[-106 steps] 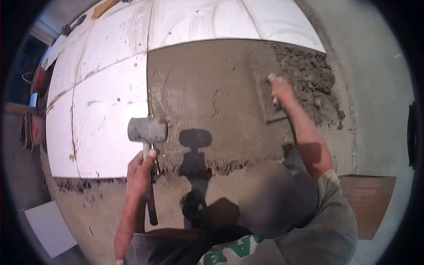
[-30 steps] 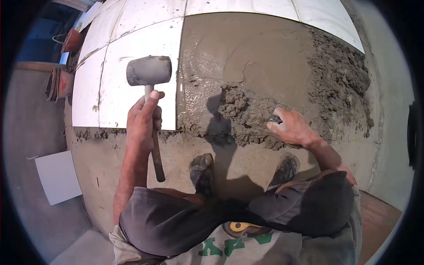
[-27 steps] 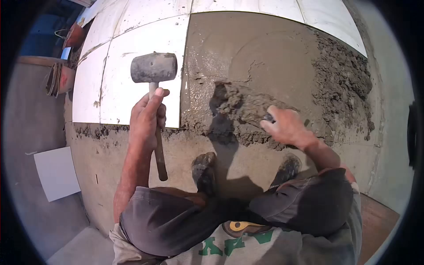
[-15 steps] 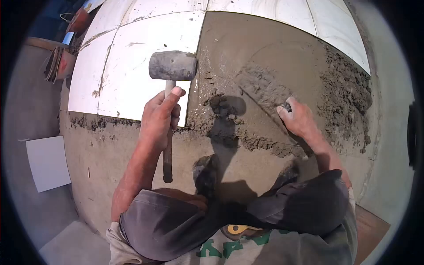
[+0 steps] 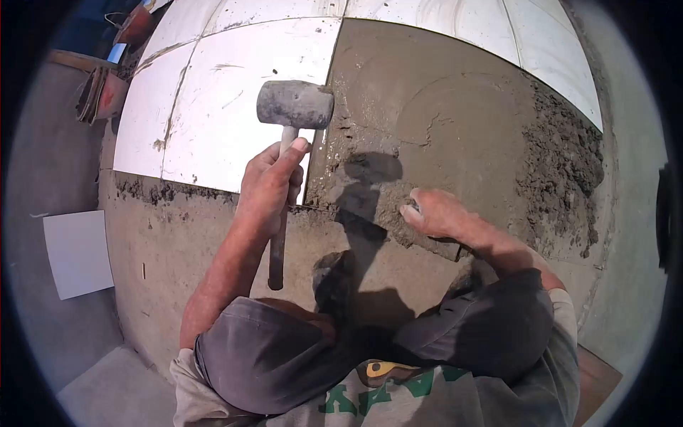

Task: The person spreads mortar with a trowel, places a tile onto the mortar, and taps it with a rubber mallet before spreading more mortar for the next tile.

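Note:
My left hand (image 5: 270,185) is wrapped round the handle of a rubber mallet (image 5: 295,104). The mallet is held upright, its dark, mortar-smeared head above the edge of a white tile (image 5: 228,107). Low over the near edge of the wet mortar bed (image 5: 462,99), my right hand (image 5: 440,213) is closed on the handle of a trowel (image 5: 447,248). Mortar and my hand cover most of the trowel's blade, so its outline is hard to make out. The mallet's shadow falls on the mortar between my hands.
More white tiles (image 5: 434,13) border the mortar at the back. Crumbly mortar (image 5: 562,167) is heaped at the right, near the wall (image 5: 633,178). A bucket (image 5: 110,96) stands at the far left. A pale square piece (image 5: 78,254) lies lower left. My knees are in front.
My right hand has brought the trowel left and toward me, to the mortar's near edge. The mortar beneath its former place looks smoother. The mallet appears slightly farther right in view.

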Action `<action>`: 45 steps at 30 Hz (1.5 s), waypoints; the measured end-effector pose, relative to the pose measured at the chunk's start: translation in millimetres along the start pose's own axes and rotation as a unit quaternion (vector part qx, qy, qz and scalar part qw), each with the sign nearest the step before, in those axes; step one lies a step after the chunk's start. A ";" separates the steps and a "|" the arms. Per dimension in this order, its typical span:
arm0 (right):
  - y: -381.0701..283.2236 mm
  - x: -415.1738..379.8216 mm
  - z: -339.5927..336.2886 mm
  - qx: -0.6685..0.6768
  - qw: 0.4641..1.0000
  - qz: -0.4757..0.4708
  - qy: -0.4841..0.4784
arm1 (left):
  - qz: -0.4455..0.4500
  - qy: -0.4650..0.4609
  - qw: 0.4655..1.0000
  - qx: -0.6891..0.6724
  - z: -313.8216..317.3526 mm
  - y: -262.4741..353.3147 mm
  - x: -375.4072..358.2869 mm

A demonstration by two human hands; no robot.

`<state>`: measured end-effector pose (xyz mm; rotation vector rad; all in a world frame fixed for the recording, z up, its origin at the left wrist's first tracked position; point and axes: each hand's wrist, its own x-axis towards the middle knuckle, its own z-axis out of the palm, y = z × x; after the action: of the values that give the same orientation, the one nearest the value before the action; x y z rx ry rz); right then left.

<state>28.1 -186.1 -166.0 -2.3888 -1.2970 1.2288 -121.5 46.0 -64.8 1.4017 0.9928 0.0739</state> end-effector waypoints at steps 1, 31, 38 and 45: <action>-0.9 -0.7 -1.7 -0.002 1.000 0.000 0.000 | 0.000 0.001 1.000 -0.002 0.9 0.7 1.3; 4.4 57.9 -44.4 -0.017 0.998 0.021 0.051 | -0.010 -0.040 0.999 0.002 -3.0 -8.6 4.1; -10.0 32.2 -10.3 -0.057 0.996 -0.056 0.034 | -0.010 -0.010 1.000 -0.002 -1.2 -5.6 7.0; -3.6 34.4 -2.0 -0.169 0.974 -0.120 0.096 | -0.019 -0.032 0.999 -0.005 1.2 -12.3 11.5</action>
<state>37.2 -157.4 -183.1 -2.3930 -1.7833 0.7390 -119.8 48.9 -81.3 1.3672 0.9639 0.0052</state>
